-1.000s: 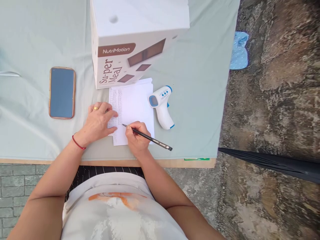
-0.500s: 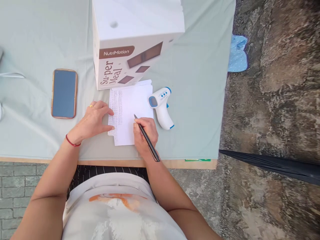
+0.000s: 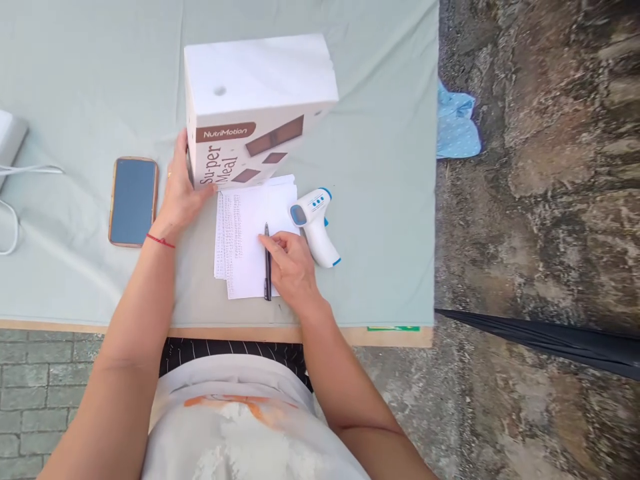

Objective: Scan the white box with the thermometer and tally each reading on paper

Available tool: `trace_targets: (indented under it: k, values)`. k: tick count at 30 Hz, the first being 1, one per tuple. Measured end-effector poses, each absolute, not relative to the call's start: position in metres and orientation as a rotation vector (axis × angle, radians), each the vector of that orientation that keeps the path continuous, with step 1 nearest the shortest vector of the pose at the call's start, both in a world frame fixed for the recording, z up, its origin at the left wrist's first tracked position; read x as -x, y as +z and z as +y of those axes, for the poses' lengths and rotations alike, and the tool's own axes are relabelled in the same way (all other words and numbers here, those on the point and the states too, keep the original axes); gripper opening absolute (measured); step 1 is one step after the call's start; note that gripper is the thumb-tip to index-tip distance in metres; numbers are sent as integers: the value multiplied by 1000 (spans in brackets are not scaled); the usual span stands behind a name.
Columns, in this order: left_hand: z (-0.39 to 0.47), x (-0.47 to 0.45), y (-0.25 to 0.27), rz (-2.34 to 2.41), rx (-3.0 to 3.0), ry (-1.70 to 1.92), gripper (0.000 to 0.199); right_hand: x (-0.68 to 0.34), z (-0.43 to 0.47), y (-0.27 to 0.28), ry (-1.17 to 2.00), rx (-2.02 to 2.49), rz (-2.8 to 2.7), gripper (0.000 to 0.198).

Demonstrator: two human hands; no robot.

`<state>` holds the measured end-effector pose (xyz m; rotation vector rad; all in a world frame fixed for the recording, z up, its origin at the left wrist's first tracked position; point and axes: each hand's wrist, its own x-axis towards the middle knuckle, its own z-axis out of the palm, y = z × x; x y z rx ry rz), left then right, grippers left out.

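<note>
My left hand [image 3: 183,183] grips the lower left edge of a white NutriMotion Su-per Meal box [image 3: 260,73], thumb on the printed front and fingers along the side. Below the box lie overlapping sheets of paper [image 3: 250,267] with columns of small handwriting at their left. My right hand [image 3: 290,267] rests over the right part of the sheets. Its thumb and curled fingers are on a black pen [image 3: 268,283], which lies nearly flat with its tip pointing away from me. Just right of the paper is a white and blue infrared thermometer [image 3: 316,227].
A phone [image 3: 133,201] in a brown-edged case lies left of the box. Farther left are a white device [image 3: 10,143] and white cable. The pale green tablecloth [image 3: 380,220] covers the table, and a light blue dotted cloth [image 3: 457,123] hangs past its right edge.
My left hand has moved from the paper's left edge up to the box and taken hold of it. In my right hand the pen has swung from slanted to lying nearly straight.
</note>
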<state>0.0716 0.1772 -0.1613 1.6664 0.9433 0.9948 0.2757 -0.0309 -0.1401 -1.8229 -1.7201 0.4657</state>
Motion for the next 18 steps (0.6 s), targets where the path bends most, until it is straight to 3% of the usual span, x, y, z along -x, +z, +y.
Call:
trace_targets:
  k: [8,13,18]
  values:
    - [161,-68,-150,896,-1637,1111,90,-271,-34,-146,366,1839,-1779,41]
    - [148,-69,-121,834,-1480,1081,64,-270,-35,-148,307,1843,-1792,41]
    - [142,-75,-117,882,-1455,1057,64,-270,-34,-144,293,1820,-1820,41]
